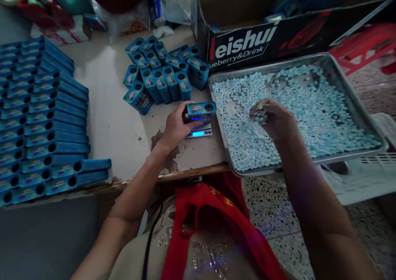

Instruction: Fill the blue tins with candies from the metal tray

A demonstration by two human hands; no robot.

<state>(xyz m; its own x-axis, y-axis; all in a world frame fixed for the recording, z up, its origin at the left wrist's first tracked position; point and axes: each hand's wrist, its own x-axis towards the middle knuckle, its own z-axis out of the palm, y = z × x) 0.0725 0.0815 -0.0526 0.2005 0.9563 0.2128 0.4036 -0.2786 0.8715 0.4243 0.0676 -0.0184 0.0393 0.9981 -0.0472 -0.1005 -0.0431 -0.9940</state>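
Observation:
My left hand (179, 125) is closed around a small blue candy box (201, 108), whose top has a round dark hole. Just below that box, a small digital scale (199, 133) shows a lit blue display; the digits are too blurred to read. Over the metal tray (229, 148), my right hand (275, 117) has its fingers curled around a small heap of pale blue and white candies (260, 114). Many more loose candies (309, 119) cover most of the tray's bottom. Beyond my left hand stands a loose group of similar blue boxes (159, 80).
Stacked rows of blue boxes (46, 115) fill the table's left side. A black printed carton (244, 45) stands behind the tray. At the back are a blue can (155, 5) and plastic bags. The table's worn wooden edge (192, 172) runs in front of me.

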